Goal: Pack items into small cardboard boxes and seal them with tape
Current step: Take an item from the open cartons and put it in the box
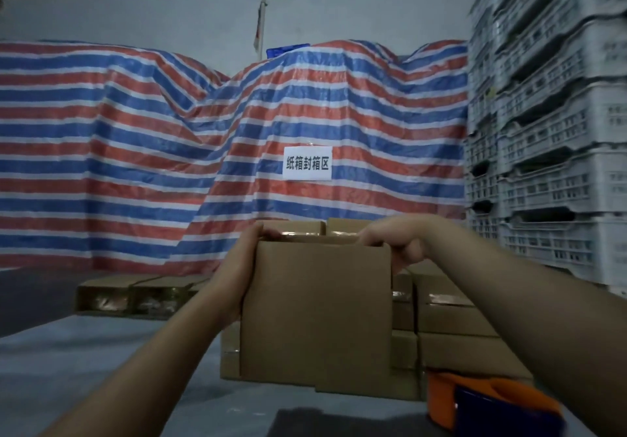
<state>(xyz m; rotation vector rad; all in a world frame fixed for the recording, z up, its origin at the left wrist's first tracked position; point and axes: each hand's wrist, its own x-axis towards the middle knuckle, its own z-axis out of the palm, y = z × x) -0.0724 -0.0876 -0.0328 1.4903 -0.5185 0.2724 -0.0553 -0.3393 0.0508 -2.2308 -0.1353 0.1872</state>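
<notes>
I hold a small brown cardboard box [319, 314] up in front of me, its broad plain face toward the camera. My left hand [237, 267] grips its left edge, with the fingers curled over the top left corner. My right hand [393, 243] grips the top right corner, fingers curled over the rim. Behind the box stands a stack of sealed cardboard boxes [454, 321] on the grey table [84, 362]. An orange and blue tape dispenser [488, 402] lies at the lower right, near my right forearm.
Flat low boxes [135, 294] lie at the table's far left edge. A red, white and blue striped tarp [169, 151] with a white paper sign [307, 163] covers goods behind. Stacked grey plastic crates [549, 138] rise on the right.
</notes>
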